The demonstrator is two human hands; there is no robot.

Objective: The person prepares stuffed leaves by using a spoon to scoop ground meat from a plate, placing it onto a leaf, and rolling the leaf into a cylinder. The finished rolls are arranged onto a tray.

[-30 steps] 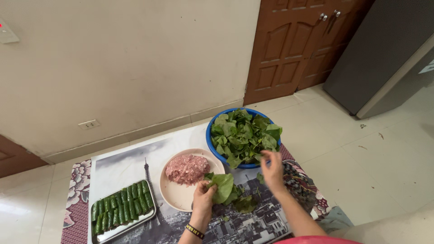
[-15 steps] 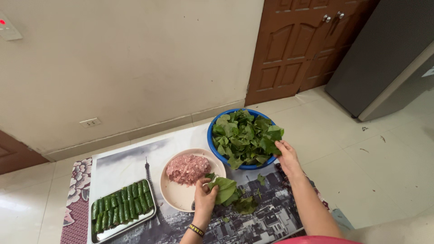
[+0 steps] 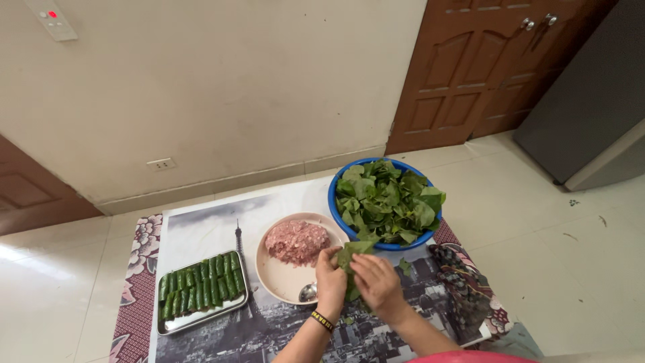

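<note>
Since half a second ago, the right hand (image 3: 378, 284) has drawn back from the rim of the blue basin (image 3: 334, 202) and come in beside the left hand (image 3: 331, 280), so that both now meet over one green leaf (image 3: 351, 259). Earlier the left hand alone rested on that leaf while the right reached toward the greens. Now the leaf lies between the two hands, just in front of the basin and at the right edge of the pale plate (image 3: 282, 282). Left fingers are curled and pressed against the leaf's left side; right fingers lie close together on its right side, though whether they pinch it or merely press it flat cannot be told.

On the plate sits a mound of pink minced meat (image 3: 296, 241), with a metal spoon (image 3: 308, 292) near the left wrist, unchanged from before. Heaped loose leaves (image 3: 390, 200) fill the basin as they did earlier. To the left, a metal tray (image 3: 201, 316) holds rows of rolled green parcels (image 3: 198, 284). All rest on a printed mat (image 3: 201, 228) spread over the tiled floor (image 3: 54, 269).
</note>
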